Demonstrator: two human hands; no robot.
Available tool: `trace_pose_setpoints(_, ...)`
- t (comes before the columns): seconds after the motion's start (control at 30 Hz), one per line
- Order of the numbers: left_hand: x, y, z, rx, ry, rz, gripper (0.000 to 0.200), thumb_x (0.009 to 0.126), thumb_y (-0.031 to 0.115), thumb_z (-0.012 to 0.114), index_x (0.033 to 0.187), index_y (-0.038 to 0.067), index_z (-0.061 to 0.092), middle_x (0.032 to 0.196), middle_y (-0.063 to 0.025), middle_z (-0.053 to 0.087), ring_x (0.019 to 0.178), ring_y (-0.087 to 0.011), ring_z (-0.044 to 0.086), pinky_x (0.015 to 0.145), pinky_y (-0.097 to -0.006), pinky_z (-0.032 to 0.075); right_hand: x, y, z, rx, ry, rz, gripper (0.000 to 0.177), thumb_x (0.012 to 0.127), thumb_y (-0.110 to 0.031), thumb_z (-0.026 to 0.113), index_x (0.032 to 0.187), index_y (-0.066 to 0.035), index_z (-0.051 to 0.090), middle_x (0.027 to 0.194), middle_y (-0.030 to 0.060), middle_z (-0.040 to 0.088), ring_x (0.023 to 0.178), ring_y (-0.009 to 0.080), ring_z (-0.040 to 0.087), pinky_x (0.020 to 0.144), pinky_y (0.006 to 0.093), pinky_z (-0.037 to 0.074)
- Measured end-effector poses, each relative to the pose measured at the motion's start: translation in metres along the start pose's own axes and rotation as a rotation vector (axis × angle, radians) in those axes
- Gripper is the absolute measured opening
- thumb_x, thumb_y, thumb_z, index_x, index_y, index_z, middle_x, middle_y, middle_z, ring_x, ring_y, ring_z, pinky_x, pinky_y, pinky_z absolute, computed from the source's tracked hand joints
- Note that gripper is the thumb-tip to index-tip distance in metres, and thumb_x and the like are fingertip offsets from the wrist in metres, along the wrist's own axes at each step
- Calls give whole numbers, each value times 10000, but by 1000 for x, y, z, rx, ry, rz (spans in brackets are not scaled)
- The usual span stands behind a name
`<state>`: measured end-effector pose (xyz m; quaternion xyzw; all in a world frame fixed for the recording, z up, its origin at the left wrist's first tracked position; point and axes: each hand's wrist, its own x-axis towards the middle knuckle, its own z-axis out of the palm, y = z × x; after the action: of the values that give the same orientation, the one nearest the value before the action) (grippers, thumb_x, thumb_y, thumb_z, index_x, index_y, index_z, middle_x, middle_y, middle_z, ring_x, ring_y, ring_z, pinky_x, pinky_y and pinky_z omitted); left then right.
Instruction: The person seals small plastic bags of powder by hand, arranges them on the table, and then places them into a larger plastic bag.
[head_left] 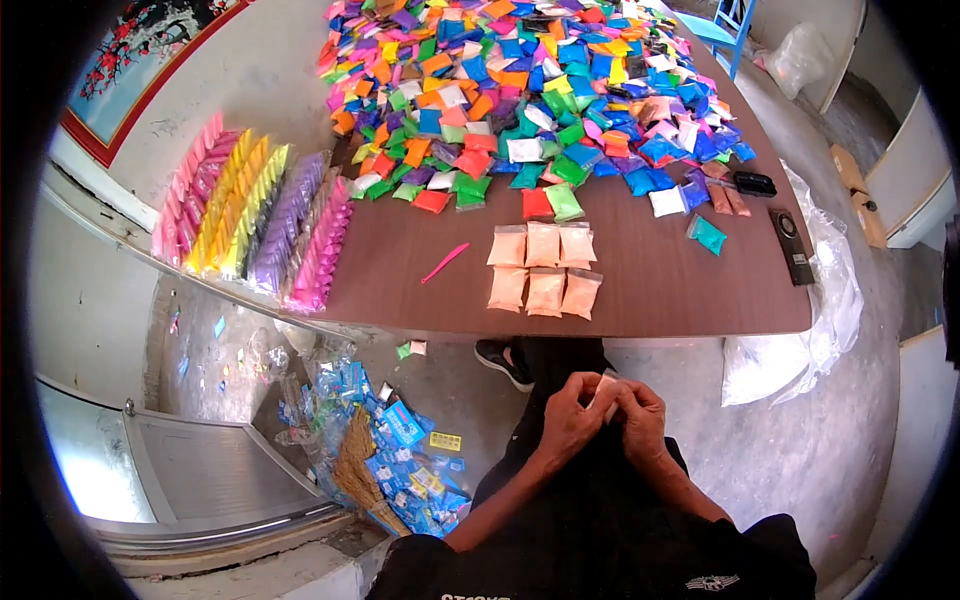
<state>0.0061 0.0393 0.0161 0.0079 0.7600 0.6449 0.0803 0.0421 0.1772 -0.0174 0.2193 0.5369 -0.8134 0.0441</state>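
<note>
Above my lap, just off the table's front edge, my left hand (574, 412) and my right hand (642, 412) pinch a small pale packet (609, 381) between them. Fingers cover most of it, so its contents are hard to see. On the table (390, 300) ahead, several peach-coloured packets (544, 245) lie in two rows. A thin pink plastic tool (444, 263) rests to their left. To their right is a lone teal packet (706, 235).
A big pile of coloured packets (520, 90) covers the table's far part. Nested bundles of coloured packaging (250, 210) stand at left. A black device (791, 246) lies near the right edge. On the floor are blue wrappers (410, 470), a broom (360, 465) and a plastic sack (790, 350).
</note>
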Motion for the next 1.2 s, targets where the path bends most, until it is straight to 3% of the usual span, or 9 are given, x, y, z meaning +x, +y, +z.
trace_pose_setpoints(0.07, -1, 7, -5, 61, -124, -63, 271, 1045, 254, 676, 1055, -15, 703, 937, -93, 752, 855, -146, 701, 751, -298, 550, 2, 4, 0, 63, 53, -23, 202, 1049, -199, 662, 1120, -27, 743, 987, 50, 709, 880, 122, 642, 821, 264, 550)
trace_pose_setpoints(0.2, 0, -7, -5, 3, -131, -38, 253, 1041, 243, 679, 1049, -9, 703, 912, -77, 745, 835, -126, 681, 741, -291, 538, 5, 6, -2, 73, 67, -21, 204, 1043, -214, 662, 1081, -26, 732, 944, 42, 693, 836, 112, 625, 771, 253, 532)
trace_pose_setpoints(0.3, 2, -8, -11, -8, -185, -63, 236, 1038, 229, 681, 1043, -7, 700, 886, -59, 736, 809, -111, 656, 718, -287, 522, 7, 0, -7, 104, -20, 71, 211, 1038, -233, 661, 1037, -31, 719, 896, 21, 667, 788, 99, 595, 708, 236, 491)
trace_pose_setpoints(0.37, 4, -13, -13, 26, -178, -33, 227, 1021, 222, 701, 990, -2, 689, 804, -89, 713, 710, -107, 624, 645, -292, 501, 10, -5, -10, 4, -77, 138, 217, 1042, -245, 653, 1038, -35, 710, 872, 4, 648, 741, 90, 567, 663, 226, 453)
trace_pose_setpoints(0.47, 3, -10, -18, -14, -197, -68, 236, 1023, 233, 703, 1008, -3, 698, 833, -70, 726, 741, -95, 630, 665, -288, 511, 11, -8, -15, -51, -153, 131, 206, 1041, -230, 657, 1068, -33, 706, 878, 11, 658, 727, 91, 569, 653, 223, 449)
trace_pose_setpoints(0.67, -1, -15, -14, -126, -204, -205, 265, 1025, 255, 703, 1047, -9, 716, 899, -28, 728, 781, -91, 632, 698, -270, 517, 10, 5, -9, 160, 7, 107, 167, 1031, -186, 673, 1094, -36, 708, 896, 19, 672, 720, 88, 572, 637, 241, 460)
trace_pose_setpoints(0.77, 0, -10, -18, -147, -266, -293, 265, 1038, 258, 672, 1095, 4, 718, 911, -27, 705, 811, -96, 624, 727, -268, 505, 13, 13, -14, 190, -9, 72, 195, 1030, -208, 678, 1106, -30, 705, 907, 21, 675, 722, 88, 569, 629, 240, 458)
trace_pose_setpoints(1.07, 5, -15, -31, 100, -284, -116, 249, 1023, 247, 697, 1026, 0, 730, 857, -31, 723, 755, -97, 632, 674, -279, 500, 15, -13, -13, -43, -128, 194, 270, 1009, -286, 714, 1092, -29, 720, 881, 11, 657, 717, 77, 543, 617, 228, 424)
trace_pose_setpoints(1.2, 1, -14, -26, -39, -253, -168, 245, 1016, 241, 708, 1063, 2, 733, 882, -39, 727, 759, -99, 641, 683, -276, 507, 14, -1, -14, -25, -105, 108, 257, 1014, -283, 714, 1075, -33, 726, 886, 7, 659, 718, 73, 540, 610, 227, 421)
